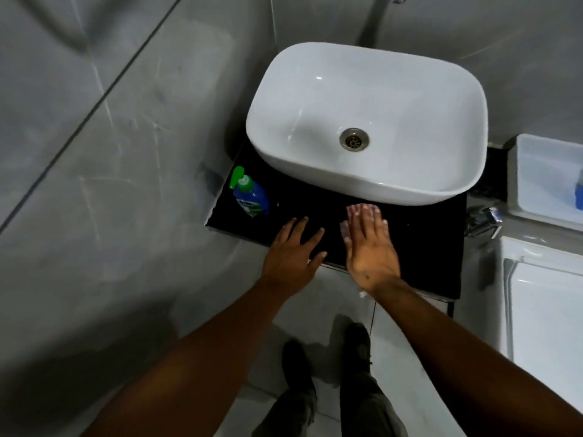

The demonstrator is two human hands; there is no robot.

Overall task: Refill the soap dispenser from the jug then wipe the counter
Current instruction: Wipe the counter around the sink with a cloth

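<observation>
Soap dispenser (250, 193), blue with a green pump, stands upright on the black counter (419, 234) at its far left corner, a little beyond and to the left of the left hand's fingertips and apart from them.

Nearest the camera, two dark shoes (356, 342) and trouser legs show on the pale floor tiles (331, 298), between the two bare forearms that reach forward.

The left hand (291, 253) lies palm down at the counter's front edge, its fingers (299, 228) spread apart and holding nothing; whether the fingertips press the surface or hang just above it cannot be told.

Just to its right, the right hand (370, 247) lies flat with its fingers (367, 222) together and straight, pressing a pale pinkish cloth (355, 211) onto the counter. The cloth peeks out past the fingertips and along the thumb side, and a small pale scrap shows under the wrist.

Directly beyond the right fingertips, close to the cloth, rises the front wall of the white basin (366, 181), which sits on the counter; its metal drain (354, 139) lies further back in the bowl.

Well to the right of the right hand, past the counter's end, are a chrome fitting (484, 220), a white plastic tub (549, 181) and a white fixture (545, 304) below it. Grey wall tiles (110, 121) fill the left side and the back.
</observation>
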